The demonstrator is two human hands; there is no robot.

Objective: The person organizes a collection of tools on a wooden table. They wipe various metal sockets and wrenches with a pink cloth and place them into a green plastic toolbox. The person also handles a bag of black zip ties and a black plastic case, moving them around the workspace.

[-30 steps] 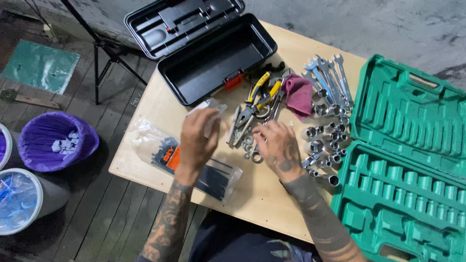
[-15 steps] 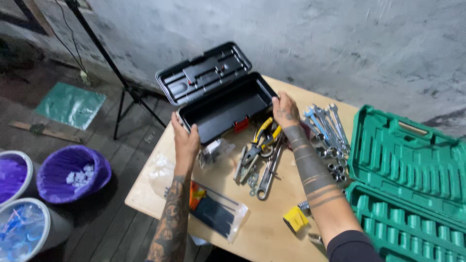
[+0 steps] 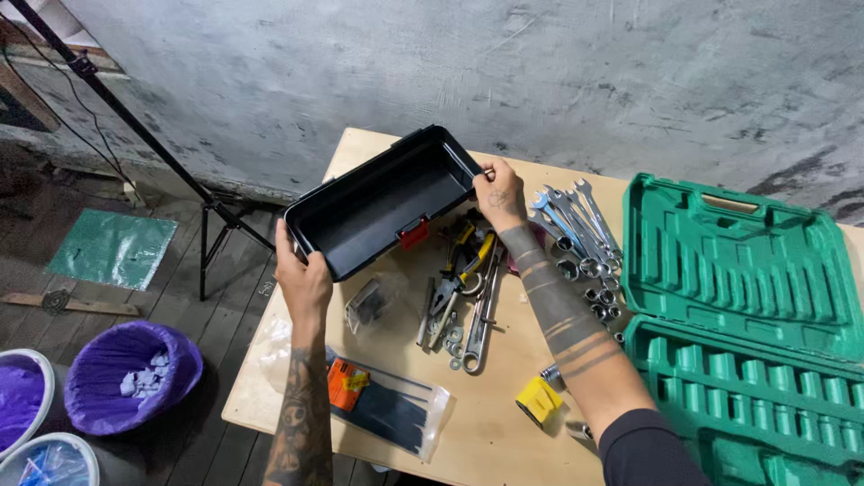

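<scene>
One black toolbox (image 3: 382, 202), empty, lifted off surface (image 3: 490, 423) near far-left corner; open side tilted toward camera, long axis running near-left to far-right. Two hands used: left hand (image 3: 301, 274) clamped on near-left end, right hand (image 3: 498, 193) clamped on far-right end, both grips closed round rim, forearms extended fwd. One green socket case (image 3: 738, 297) lying open at right. Approx. six wrenches (image 3: 571, 216) fanned beside right hand. One yellow tape measure (image 3: 538, 399). One bag of cable ties (image 3: 387, 405). Pliers (image 3: 459, 270) below toolbox.
</scene>
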